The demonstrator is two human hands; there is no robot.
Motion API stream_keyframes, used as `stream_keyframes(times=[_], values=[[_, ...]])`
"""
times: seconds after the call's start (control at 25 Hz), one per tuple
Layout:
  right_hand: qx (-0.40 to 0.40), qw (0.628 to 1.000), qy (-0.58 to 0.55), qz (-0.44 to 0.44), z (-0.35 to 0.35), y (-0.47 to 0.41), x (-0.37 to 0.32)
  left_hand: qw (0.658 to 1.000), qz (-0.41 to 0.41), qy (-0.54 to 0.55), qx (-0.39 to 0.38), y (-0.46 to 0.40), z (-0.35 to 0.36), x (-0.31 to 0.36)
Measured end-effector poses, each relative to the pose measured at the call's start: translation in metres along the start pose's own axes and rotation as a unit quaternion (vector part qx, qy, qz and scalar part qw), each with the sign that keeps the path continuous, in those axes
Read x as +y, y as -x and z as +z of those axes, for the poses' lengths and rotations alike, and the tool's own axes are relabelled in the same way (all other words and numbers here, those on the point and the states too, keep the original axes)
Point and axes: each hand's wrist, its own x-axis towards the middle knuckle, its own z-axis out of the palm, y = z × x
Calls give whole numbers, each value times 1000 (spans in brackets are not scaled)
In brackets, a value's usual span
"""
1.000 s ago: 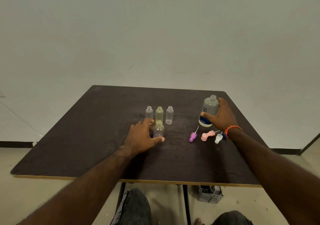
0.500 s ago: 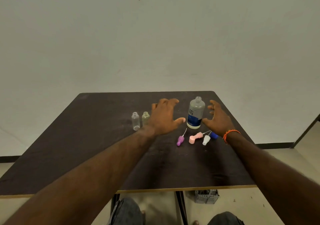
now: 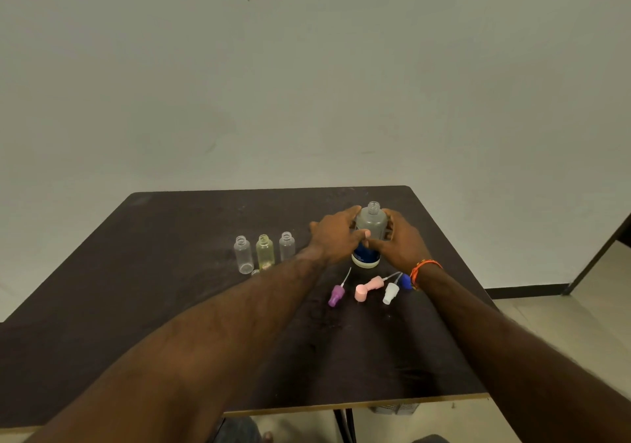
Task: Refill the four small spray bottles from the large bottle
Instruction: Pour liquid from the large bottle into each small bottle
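Observation:
The large grey bottle (image 3: 371,220) with a blue label stands uncapped and upright on the dark table (image 3: 170,306). My left hand (image 3: 336,237) wraps its left side and my right hand (image 3: 401,241) its right side. Three small uncapped bottles stand in a row to the left: a clear one (image 3: 243,254), a yellowish one (image 3: 265,252) and another clear one (image 3: 286,246). A fourth small bottle (image 3: 255,273) is mostly hidden behind my left forearm. Spray caps lie in front: purple (image 3: 336,295), pink (image 3: 365,289), white (image 3: 390,292) and blue (image 3: 405,280).
A pale wall rises behind the table. The table's front edge (image 3: 341,405) runs across below my forearms. A small grey crate (image 3: 392,408) sits on the floor under the table's right front. A dark door frame (image 3: 601,254) stands at far right.
My left hand crossed from the small bottles to the large bottle. Both hands, apart half a second ago, have closed around the large bottle. The view tilted.

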Motion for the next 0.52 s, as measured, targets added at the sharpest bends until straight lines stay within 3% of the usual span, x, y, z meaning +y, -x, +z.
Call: stream_keyframes(times=[0.24, 0.52], values=[[52, 998, -1, -45, -11, 14, -37, 998, 25, 25, 53, 19, -33, 5], [27, 996, -6, -89, 4, 66, -90, 996, 55, 23, 70, 78, -80, -15]])
